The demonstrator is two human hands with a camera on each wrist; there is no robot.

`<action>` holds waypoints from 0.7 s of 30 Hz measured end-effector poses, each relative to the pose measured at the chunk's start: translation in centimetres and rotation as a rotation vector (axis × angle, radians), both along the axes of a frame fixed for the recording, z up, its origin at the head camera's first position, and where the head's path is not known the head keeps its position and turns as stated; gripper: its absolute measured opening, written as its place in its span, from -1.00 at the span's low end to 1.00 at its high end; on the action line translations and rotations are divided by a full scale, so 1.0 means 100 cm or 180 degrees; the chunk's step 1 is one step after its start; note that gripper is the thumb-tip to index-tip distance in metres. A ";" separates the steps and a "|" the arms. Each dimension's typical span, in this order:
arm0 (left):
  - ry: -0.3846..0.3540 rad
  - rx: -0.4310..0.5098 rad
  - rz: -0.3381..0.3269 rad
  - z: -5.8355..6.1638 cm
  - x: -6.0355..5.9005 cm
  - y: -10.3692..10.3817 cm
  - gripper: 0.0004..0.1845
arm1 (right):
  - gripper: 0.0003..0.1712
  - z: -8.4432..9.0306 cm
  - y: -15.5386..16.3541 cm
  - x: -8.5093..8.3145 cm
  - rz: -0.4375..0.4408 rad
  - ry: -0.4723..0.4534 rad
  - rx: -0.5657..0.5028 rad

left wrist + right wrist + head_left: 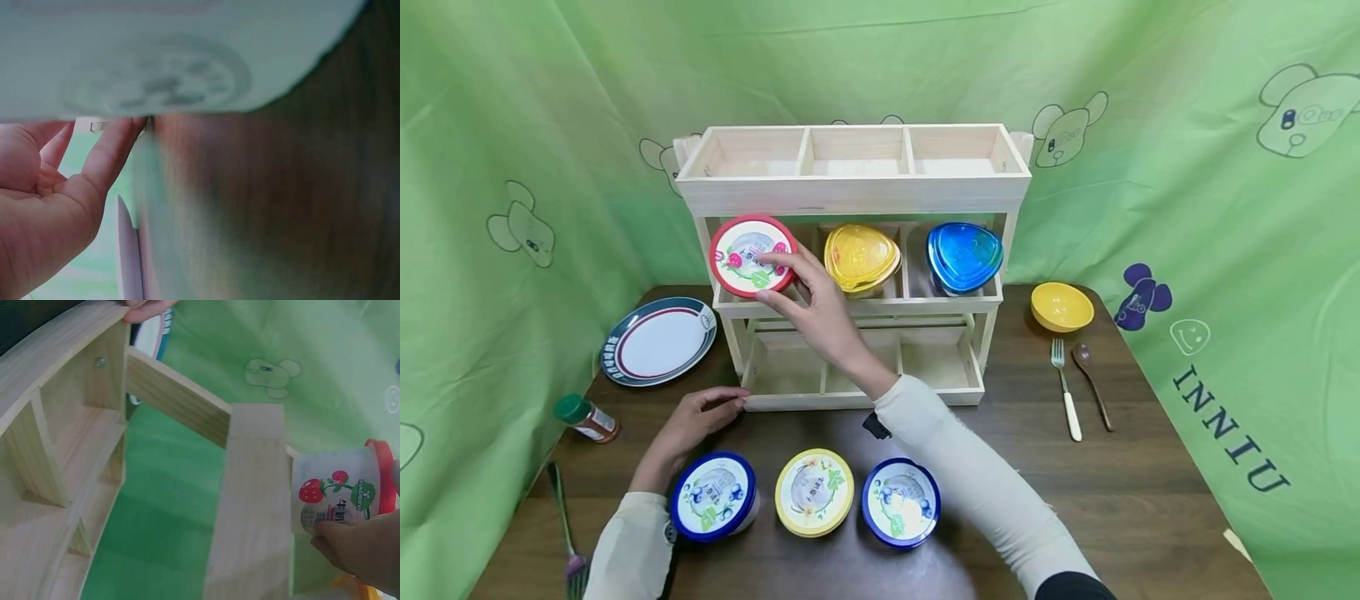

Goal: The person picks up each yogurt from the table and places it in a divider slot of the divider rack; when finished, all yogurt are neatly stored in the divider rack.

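Note:
My right hand (808,293) grips a red-lidded strawberry tub (752,255) at the left compartment of the wooden rack's (850,196) middle shelf. In the right wrist view the strawberry tub (337,497) shows beside a rack post, my fingers (359,547) round its side. My left hand (703,417) rests with its fingertips on the rack's bottom left corner, fingers straight; the left wrist view shows those fingers (106,156) against the wood. A yellow triangular container (861,258) and a blue one (964,257) fill the other middle compartments.
On the table in front stand two blue-lidded tubs (712,497) (901,502) and a yellow-lidded tub (814,492). A plate (658,340), a spice jar (587,418) and a fork (567,533) lie left. A yellow bowl (1061,306), fork (1065,387) and spoon (1092,383) lie right.

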State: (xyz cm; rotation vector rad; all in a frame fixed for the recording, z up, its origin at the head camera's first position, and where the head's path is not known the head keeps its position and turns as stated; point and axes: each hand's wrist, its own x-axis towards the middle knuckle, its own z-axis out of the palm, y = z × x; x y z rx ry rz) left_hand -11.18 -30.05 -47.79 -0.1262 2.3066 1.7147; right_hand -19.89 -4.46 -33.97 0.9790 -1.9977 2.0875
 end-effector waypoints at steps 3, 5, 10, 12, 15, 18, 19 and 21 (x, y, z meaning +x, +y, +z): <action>-0.0026 -0.0013 0.0020 0.000 0.000 0.000 -0.58 | -0.50 -0.005 -0.006 -0.003 -0.0118 -0.0001 0.0094; -0.0040 -0.0008 0.0027 0.000 0.000 0.001 -0.58 | -0.50 -0.008 -0.009 -0.005 -0.0230 -0.0011 0.0207; -0.0066 -0.0001 0.0013 0.000 0.000 0.001 -0.57 | -0.50 -0.009 -0.012 -0.007 -0.0472 -0.0061 0.0582; -0.0067 -0.0003 0.0013 0.000 0.000 0.001 -0.57 | -0.48 -0.007 -0.012 -0.007 -0.0537 -0.0052 0.0764; -0.0069 -0.0023 0.0011 -0.001 0.000 0.000 -0.57 | -0.42 -0.005 -0.011 -0.005 -0.0600 -0.0044 0.1014; -0.0071 -0.0031 0.0014 -0.001 0.000 -0.001 -0.57 | -0.35 -0.004 -0.009 -0.001 -0.0593 -0.0032 0.1147; -0.0070 -0.0037 0.0010 -0.001 0.000 -0.001 -0.57 | -0.34 -0.005 -0.008 0.000 -0.0590 -0.0020 0.1173; -0.0064 -0.0057 0.0009 -0.001 0.000 -0.001 -0.57 | -0.32 -0.006 -0.007 0.004 -0.0594 0.0044 0.1228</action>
